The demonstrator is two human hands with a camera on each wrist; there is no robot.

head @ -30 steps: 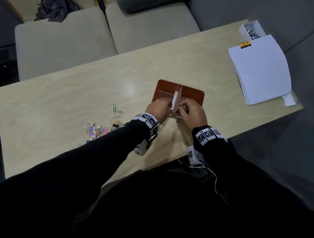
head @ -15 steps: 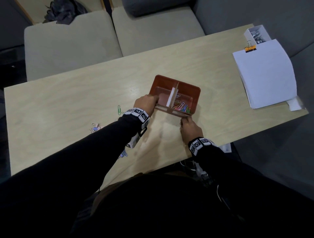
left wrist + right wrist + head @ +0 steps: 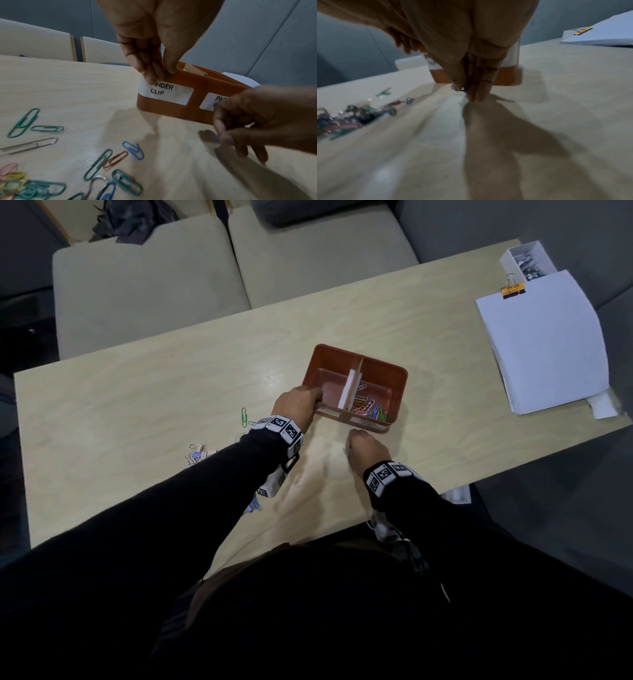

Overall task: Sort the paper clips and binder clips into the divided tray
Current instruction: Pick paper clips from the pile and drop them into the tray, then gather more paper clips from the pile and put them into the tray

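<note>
Bare tabletop (image 3: 144,419) is lying open across the far left and between the orange divided tray (image 3: 397,378) and the stack of white paper (image 3: 548,347) at the right end, giving a hand room to pass on either side. The left hand (image 3: 296,407) is gripping the tray's near-left corner and blocking that side, while the right hand (image 3: 366,448) is hovering just in front of the tray's near wall. Loose paper clips (image 3: 109,159) and small binder clips (image 3: 197,451) are cluttering the near-left area under the left forearm.
</note>
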